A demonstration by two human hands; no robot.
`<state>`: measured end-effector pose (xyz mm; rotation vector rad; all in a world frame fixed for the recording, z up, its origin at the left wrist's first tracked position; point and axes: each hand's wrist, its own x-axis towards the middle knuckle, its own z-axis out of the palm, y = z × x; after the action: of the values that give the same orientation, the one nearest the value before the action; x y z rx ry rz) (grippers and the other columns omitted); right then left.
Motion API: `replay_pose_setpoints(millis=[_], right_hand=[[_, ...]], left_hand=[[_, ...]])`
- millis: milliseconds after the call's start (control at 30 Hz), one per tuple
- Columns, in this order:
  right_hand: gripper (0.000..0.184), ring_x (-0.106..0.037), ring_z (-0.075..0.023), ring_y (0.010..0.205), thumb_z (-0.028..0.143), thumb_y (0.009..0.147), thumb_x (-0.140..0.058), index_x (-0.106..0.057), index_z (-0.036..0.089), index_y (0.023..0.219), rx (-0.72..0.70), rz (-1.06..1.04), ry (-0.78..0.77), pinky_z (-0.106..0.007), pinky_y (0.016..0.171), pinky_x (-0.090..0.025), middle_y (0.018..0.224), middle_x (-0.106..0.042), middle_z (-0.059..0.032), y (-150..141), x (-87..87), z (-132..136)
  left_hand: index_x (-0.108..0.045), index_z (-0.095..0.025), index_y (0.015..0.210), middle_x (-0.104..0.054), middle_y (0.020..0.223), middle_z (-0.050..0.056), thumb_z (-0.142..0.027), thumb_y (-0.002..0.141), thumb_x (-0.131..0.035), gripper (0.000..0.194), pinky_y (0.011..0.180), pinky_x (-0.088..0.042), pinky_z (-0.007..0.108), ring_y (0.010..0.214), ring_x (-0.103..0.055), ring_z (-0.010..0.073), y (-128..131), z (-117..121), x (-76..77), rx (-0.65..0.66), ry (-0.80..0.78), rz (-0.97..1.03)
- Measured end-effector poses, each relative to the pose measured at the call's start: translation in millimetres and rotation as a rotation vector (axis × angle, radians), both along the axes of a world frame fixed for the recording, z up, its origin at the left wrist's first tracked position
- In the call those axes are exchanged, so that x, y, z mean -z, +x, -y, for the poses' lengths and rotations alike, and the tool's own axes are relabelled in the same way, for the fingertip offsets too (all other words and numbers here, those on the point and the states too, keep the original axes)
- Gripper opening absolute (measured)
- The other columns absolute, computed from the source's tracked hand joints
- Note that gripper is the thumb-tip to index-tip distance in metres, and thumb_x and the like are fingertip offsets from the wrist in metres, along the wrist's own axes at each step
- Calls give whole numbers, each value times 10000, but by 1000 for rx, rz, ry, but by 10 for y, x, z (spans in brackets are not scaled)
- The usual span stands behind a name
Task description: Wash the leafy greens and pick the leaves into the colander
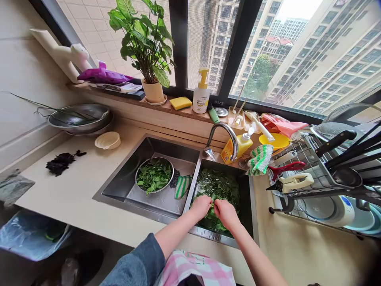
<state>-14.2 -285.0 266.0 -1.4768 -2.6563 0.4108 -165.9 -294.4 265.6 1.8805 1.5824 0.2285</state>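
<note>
Over the right sink basin (253, 214), my left hand (201, 207) and my right hand (226, 213) meet, both with fingers closed. Between them they pinch a leafy green stem (212, 204). Below, leafy greens (220, 184) float in water that fills the basin. In the left basin (125, 190) stands a round metal bowl (172, 180) heaped with picked green leaves (154, 174). Beside that bowl lie a green-and-white striped cloth (183, 186) and a dark scrubber (174, 178).
A curved faucet (222, 127) rises behind the basins, near a yellow bottle (235, 149). A dish rack (315, 186) with knives and scissors stands at right. On the left counter are a dark clump (61, 163), a cream bowl (107, 140) and a wok (80, 117). A potted plant (153, 91) lines the sill.
</note>
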Motion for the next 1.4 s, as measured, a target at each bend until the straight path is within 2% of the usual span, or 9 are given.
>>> replay_pose_setpoints(millis=[333, 500, 600, 667, 800, 933, 1067, 1167, 1400], right_hand=[[153, -519, -144, 629, 154, 811, -404, -538, 203, 754, 51, -49, 85, -233, 536, -262, 683, -605, -20, -88, 202, 206], [229, -425, -120, 509, 254, 814, -349, -503, 210, 651, 388, -292, -30, -217, 482, -236, 566, -533, 17, -189, 471, 275], [264, -387, -121, 467, 326, 783, -355, -503, 206, 600, 658, -441, -121, -219, 463, -240, 492, -481, 25, -110, 660, 223], [288, -398, -125, 473, 388, 764, -383, -516, 199, 593, 711, -570, -198, -218, 467, -268, 486, -472, 23, 4, 729, 166], [346, -436, -131, 490, 491, 753, -422, -558, 180, 683, 627, -812, -404, -219, 464, -317, 518, -494, 18, 203, 690, 119], [355, -503, -151, 581, 496, 771, -447, -582, 171, 817, 519, -853, -426, -232, 529, -383, 634, -563, -13, 273, 511, 188], [354, -559, -175, 743, 446, 821, -421, -579, 184, 999, 366, -792, -372, -258, 664, -435, 871, -623, -58, 281, 292, 244], [333, -566, -178, 823, 399, 854, -376, -568, 194, 1032, 260, -693, -308, -266, 720, -434, 972, -619, -69, 255, 140, 235], [263, -513, -140, 618, 313, 878, -305, -549, 219, 849, 103, -228, -131, -219, 561, -333, 685, -585, -8, 151, -30, 183]], left_hand=[[-571, -174, 804, -614, 827, 80, -204, 832, -382, 194, 682, -398, 270, 779, -572, 187, 18, 118, 118, -20, 86, -27], [-566, -174, 815, -607, 814, 70, -180, 815, -390, 176, 664, -384, 266, 756, -556, 179, 48, 162, 217, -139, 48, 26], [-571, -179, 798, -602, 811, 55, -147, 789, -415, 159, 686, -380, 261, 776, -548, 172, 46, 290, 354, -102, 31, 104], [-573, -180, 761, -602, 799, 40, -120, 767, -426, 158, 699, -381, 250, 785, -545, 161, 16, 368, 448, -149, 29, 207], [-551, -170, 722, -615, 745, 18, -140, 765, -418, 143, 685, -395, 235, 739, -549, 140, -113, 353, 484, -354, -17, 464], [-551, -176, 848, -621, 695, -4, -188, 805, -372, 184, 673, -406, 237, 675, -544, 125, -228, 176, 294, -395, -40, 584], [-579, -203, 1026, -616, 805, 16, -275, 779, -479, 276, 717, -410, 259, 748, -545, 147, -225, 32, 134, -237, 51, 450], [-651, -196, 894, -594, 813, 37, -305, 753, -542, 209, 720, -401, 268, 780, -540, 170, -165, -24, 99, -90, 65, 282], [-632, -182, 750, -560, 804, 37, -256, 790, -514, 145, 674, -380, 245, 781, -518, 159, -64, -49, 3, 96, 96, 165]])
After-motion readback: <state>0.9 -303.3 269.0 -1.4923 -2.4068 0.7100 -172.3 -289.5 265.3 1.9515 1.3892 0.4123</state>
